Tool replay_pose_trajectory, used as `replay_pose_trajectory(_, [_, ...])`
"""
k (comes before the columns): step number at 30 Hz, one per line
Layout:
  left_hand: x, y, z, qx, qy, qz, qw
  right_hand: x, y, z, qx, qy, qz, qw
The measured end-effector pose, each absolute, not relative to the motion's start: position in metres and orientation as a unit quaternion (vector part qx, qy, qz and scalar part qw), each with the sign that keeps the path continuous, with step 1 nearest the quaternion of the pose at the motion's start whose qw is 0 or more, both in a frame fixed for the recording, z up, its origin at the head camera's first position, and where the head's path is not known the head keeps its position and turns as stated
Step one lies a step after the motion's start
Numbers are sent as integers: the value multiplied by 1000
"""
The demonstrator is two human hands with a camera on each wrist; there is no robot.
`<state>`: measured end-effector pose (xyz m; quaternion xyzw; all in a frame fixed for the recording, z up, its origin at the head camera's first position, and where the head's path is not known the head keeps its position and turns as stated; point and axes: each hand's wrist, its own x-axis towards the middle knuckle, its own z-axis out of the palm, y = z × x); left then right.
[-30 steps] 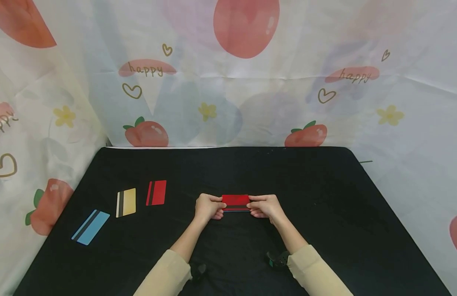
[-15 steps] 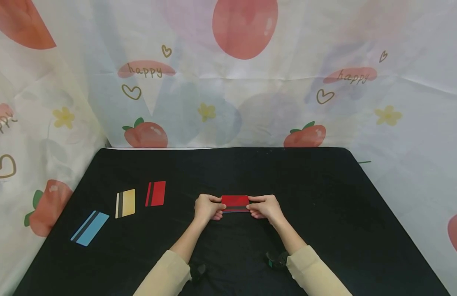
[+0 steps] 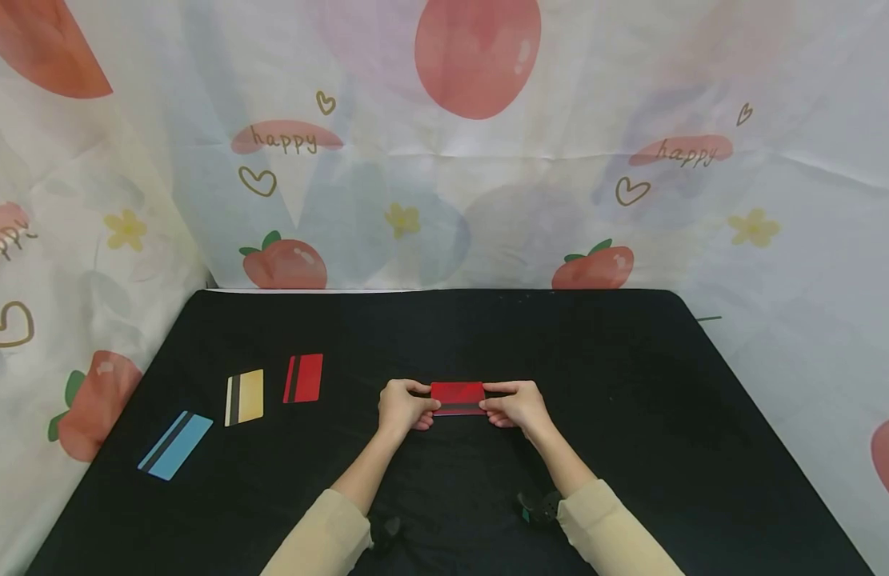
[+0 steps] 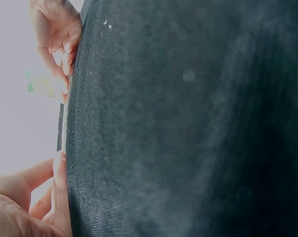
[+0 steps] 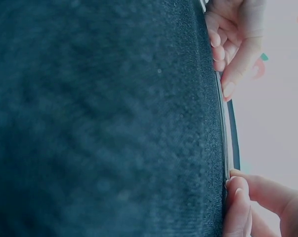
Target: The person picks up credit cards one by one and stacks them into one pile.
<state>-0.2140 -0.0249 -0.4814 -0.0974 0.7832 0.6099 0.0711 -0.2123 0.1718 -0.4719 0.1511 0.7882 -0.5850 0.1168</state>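
Note:
Both hands hold a red card (image 3: 457,391) with a dark stripe along its near edge, low over the black table at its middle. A thin bluish edge shows beneath the red one in the head view, and layered edges (image 5: 225,133) appear in the right wrist view, like stacked cards. The left hand (image 3: 402,406) pinches the left short end between thumb and fingers. At the opposite end, the right hand (image 3: 514,405) pinches likewise. Seen from the left wrist, the cards (image 4: 63,128) stand nearly edge-on, fingertips at both ends.
Three striped cards lie apart on the left of the black table (image 3: 631,400): a blue card (image 3: 174,446), a gold card (image 3: 251,396) and a red card (image 3: 313,378). A patterned cloth (image 3: 502,192) hangs behind the table and along its sides.

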Motion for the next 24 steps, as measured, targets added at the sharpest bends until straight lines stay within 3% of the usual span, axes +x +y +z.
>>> replay_pose_trajectory(24, [-219,-42,-468,-119,742,651,103,-216,169,-456,135,780,-598,124])
